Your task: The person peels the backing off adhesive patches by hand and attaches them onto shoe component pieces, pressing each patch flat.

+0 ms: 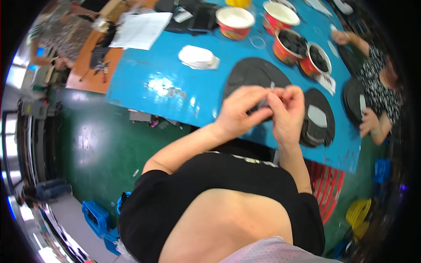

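Note:
Just over the near edge of the blue table [184, 94], my left hand [241, 110] and my right hand [288, 113] meet, fingers closed in a pinch. A small greyish thing shows between them, too covered by the fingers to name. Behind the hands lies a flat dark rounded piece [252, 72], partly hidden by them. To the right of my right hand is a stack of similar dark pieces [310, 135] with a white slip [316, 116] on top.
Red-and-white tubs [234, 30] stand at the back; a tub of black bits [290, 46] and another such tub [316, 61] stand nearer. White cards [198, 57] and paper sheets [142, 30] lie left. A co-worker's hand [369, 122] touches dark pieces at right.

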A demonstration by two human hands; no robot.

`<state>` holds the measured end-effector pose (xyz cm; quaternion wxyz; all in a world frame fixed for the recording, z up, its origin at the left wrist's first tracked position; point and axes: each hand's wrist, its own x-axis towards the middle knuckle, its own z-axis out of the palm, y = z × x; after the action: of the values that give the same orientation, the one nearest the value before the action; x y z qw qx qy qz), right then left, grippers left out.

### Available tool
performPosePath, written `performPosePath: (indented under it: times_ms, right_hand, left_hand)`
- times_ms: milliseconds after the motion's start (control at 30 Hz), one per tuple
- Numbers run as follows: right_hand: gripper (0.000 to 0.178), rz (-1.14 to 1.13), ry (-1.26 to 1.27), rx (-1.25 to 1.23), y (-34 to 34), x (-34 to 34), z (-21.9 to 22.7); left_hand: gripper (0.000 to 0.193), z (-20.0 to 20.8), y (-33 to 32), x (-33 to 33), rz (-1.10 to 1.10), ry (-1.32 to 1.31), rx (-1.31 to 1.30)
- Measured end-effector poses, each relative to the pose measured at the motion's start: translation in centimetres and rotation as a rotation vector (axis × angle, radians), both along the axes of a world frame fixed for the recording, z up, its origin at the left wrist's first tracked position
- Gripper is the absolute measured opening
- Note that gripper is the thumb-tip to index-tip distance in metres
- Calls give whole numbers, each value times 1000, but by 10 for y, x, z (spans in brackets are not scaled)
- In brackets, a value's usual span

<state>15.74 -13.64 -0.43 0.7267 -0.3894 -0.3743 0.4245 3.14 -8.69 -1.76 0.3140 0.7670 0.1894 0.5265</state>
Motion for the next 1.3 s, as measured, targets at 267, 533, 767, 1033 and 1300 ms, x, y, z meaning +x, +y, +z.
performPosePath:
  times_ms: [267, 533, 767, 1033, 1300]
  right_hand:
    - [21, 86, 202, -131, -18, 5, -3]
    - [23, 34, -18, -129, -20, -1, 6]
    - [24, 8, -132, -181, -16, -3, 8]
    - [20, -70, -333, -134, -13, -13, 3]
    - [19, -62, -352, -133, -9, -14, 0]
  left_hand:
    - [26, -5, -6, 0, -94, -9, -199]
    - [26, -10, -5, -3, -57, -19, -131]
    - [26, -13, -1, -6, -46, -7, -77]
    - [25, -15, 0, -11, -39, -10, -129]
    - [21, -14, 1, -16, -57, 30, -175]
